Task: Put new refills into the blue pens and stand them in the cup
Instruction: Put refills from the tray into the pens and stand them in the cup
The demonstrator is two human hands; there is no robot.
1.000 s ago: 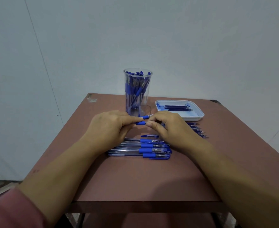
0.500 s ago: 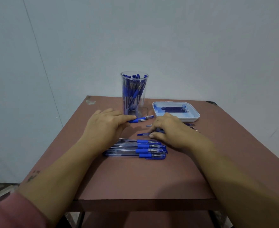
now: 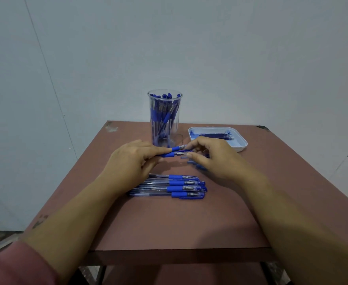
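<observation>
Head view, left hand (image 3: 132, 161) low over table (image 3: 169, 223), fingers curled round two blue pens (image 3: 174, 150), in front of the cup (image 3: 164, 120), right hand (image 3: 210, 159) arched, curled at the pen tips, grip unclear.

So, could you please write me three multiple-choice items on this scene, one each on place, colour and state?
1. The tray sits: A left of the cup; B right of the cup; C under the table.
2. The cup is: A clear; B red; C black.
3. The left hand: A lies flat; B holds a pen; C is in the cup.
Key: B, the tray lies off the cup's right side; A, pens show through it; B, fingers curl round it.
</observation>
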